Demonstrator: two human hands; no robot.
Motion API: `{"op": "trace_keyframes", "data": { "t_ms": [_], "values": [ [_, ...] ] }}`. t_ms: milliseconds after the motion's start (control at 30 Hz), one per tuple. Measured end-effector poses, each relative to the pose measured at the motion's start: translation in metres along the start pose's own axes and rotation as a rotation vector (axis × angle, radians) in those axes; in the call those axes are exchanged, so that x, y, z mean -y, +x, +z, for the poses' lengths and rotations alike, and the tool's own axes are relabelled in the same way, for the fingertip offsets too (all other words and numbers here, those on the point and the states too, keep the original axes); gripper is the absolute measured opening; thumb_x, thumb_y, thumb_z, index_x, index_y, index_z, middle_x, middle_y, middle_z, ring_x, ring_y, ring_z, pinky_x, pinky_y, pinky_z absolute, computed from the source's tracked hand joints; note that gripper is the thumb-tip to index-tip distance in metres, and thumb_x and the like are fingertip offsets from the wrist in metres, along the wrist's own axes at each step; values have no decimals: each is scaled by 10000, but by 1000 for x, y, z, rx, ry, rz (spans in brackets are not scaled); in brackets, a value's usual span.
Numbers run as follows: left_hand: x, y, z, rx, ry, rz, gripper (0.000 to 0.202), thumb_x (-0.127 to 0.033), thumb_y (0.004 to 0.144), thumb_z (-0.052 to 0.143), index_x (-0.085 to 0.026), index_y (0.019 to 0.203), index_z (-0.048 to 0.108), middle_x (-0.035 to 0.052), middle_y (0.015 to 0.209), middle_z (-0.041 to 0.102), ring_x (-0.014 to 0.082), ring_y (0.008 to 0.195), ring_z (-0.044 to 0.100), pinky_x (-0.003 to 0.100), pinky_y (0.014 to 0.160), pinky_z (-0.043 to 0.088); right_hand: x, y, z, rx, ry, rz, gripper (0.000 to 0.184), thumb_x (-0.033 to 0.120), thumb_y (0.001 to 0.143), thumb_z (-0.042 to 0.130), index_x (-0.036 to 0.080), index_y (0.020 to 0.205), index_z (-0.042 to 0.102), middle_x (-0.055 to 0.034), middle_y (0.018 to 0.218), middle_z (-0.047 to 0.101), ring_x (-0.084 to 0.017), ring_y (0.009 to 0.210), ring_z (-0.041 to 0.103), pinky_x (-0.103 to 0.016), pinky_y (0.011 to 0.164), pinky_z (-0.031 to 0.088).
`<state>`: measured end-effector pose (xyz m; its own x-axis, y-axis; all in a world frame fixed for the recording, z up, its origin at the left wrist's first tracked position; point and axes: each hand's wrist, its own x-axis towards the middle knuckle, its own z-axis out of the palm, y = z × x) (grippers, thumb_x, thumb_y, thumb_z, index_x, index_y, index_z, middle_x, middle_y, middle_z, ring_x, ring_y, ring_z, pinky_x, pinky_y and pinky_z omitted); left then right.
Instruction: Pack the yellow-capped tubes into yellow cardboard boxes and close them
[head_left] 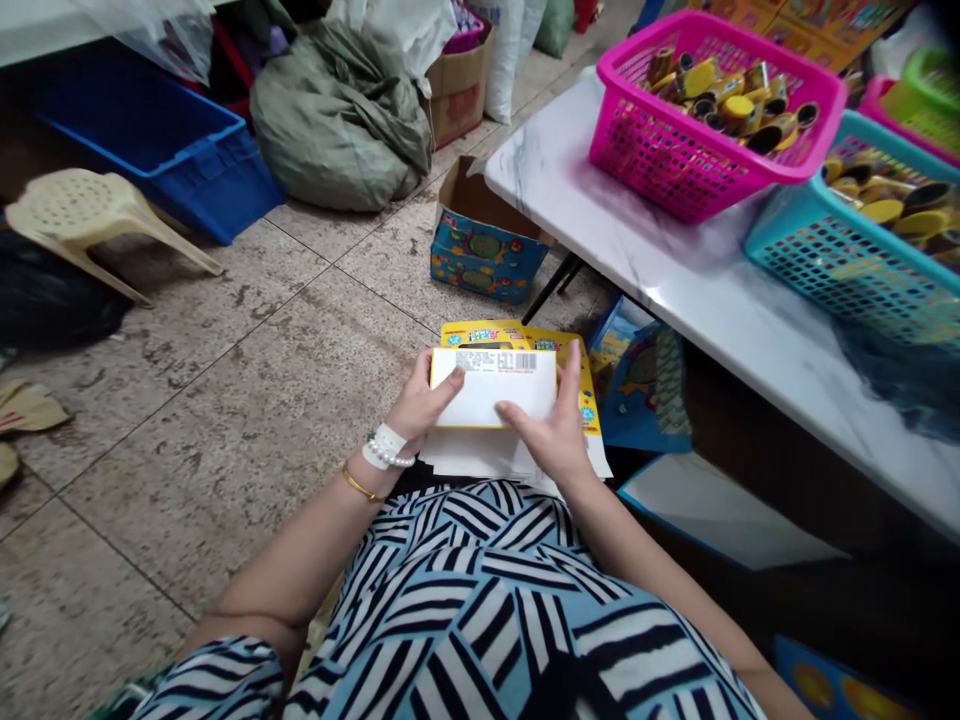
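Seated person's hands with a packaging card, head-mounted view. The left hand (424,398) and right hand (547,430) together pinch a yellow-edged white card (493,392) at its two ends, thumbs and fingers pressed against it. A barcode label (495,361) runs along its upper edge; the small print is illegible. The card lies over a yellow printed card (480,333), whose colored lettering cannot be read, and white paper (480,452), above a striped blue-and-white garment (465,600). A pearl-beaded bracelet (388,450) and gold bangle (361,487) circle the left wrist. At upper right, a marble-patterned table (675,270) bears a pink plastic basket (720,120) and teal plastic basket (814,240), both holding yellow-capped cylinders (724,100).
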<state>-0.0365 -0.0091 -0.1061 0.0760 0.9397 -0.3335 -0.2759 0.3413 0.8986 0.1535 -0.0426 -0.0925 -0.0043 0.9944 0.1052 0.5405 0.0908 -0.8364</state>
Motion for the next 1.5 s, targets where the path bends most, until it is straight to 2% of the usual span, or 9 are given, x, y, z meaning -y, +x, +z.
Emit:
{"op": "trace_keyframes", "data": {
  "t_ms": [100, 200, 267, 600, 833, 967, 1100, 1300, 1500],
  "values": [
    [-1, 1, 0, 6, -18, -18, 673, -495, 686, 782, -203, 1185, 437, 114, 1199, 649, 240, 992, 662, 358, 824, 551, -1, -5, 4, -149, -208, -136, 944, 500, 825, 647, 356, 1550, 60, -16, 1623, 121, -365, 1487, -3, -681, 1156, 106],
    [2, 3, -2, 15, -31, -27, 691, -483, 679, 792, -201, 1206, 445, 114, 1205, 645, 229, 959, 665, 354, 809, 550, -6, -8, 4, 50, -327, -343, 691, 490, 840, 639, 408, 1466, 360, 30, 1541, 359, -368, 1478, 119, -676, 1171, 44],
    [6, 5, -3, 12, -34, -20, 680, -478, 686, 789, -201, 1208, 453, 111, 1198, 645, 222, 948, 664, 352, 809, 548, -11, -8, 3, 150, -363, -413, 649, 514, 842, 631, 400, 1443, 411, 28, 1507, 419, -349, 1443, 262, -642, 1191, 44],
    [10, 9, 3, 7, -78, -27, 574, -486, 721, 758, -194, 1131, 484, 104, 1159, 655, 231, 966, 660, 359, 814, 537, -25, -7, 5, 177, -391, -498, 576, 480, 859, 611, 359, 1408, 483, -5, 1324, 616, -311, 1213, 524, -564, 1141, 281],
    [8, 5, -1, 85, -62, -19, 601, -406, 729, 769, -210, 1190, 439, 119, 1229, 632, 247, 1015, 658, 411, 868, 534, -16, -14, 7, 35, -523, -432, 583, 510, 844, 608, 360, 1396, 496, -57, 1406, 477, -370, 1337, 355, -599, 1139, 237],
    [2, 1, -4, 149, -67, -34, 676, -310, 678, 811, -206, 1214, 413, 130, 1252, 619, 267, 1066, 643, 434, 904, 525, -9, -13, 6, -64, -590, -446, 516, 443, 849, 618, 427, 1354, 511, -7, 1499, 360, -373, 1381, 299, -639, 1128, 229],
    [-2, -1, -6, 152, -62, -35, 686, -288, 673, 814, -189, 1223, 415, 142, 1237, 621, 277, 1064, 643, 455, 912, 520, 0, -10, 1, -50, -580, -498, 600, 459, 837, 636, 434, 1405, 444, -1, 1539, 302, -364, 1394, 296, -633, 1146, 206],
    [1, 1, -9, 195, -85, -27, 656, -405, 738, 762, -210, 1271, 434, 125, 1237, 633, 275, 1107, 625, 407, 934, 515, 11, 5, -6, 49, -563, -371, 895, 670, 726, 659, 395, 1495, 294, -8, 1592, 193, -444, 1451, 67, -697, 1137, 56],
    [0, 4, -10, 204, -79, -58, 709, -340, 703, 794, -198, 1289, 420, 128, 1222, 637, 277, 1107, 617, 424, 951, 500, 3, 15, -7, 93, -538, -256, 1037, 738, 684, 645, 299, 1530, 236, -98, 1514, 312, -431, 1409, 178, -641, 1148, 172]
  ]
}}
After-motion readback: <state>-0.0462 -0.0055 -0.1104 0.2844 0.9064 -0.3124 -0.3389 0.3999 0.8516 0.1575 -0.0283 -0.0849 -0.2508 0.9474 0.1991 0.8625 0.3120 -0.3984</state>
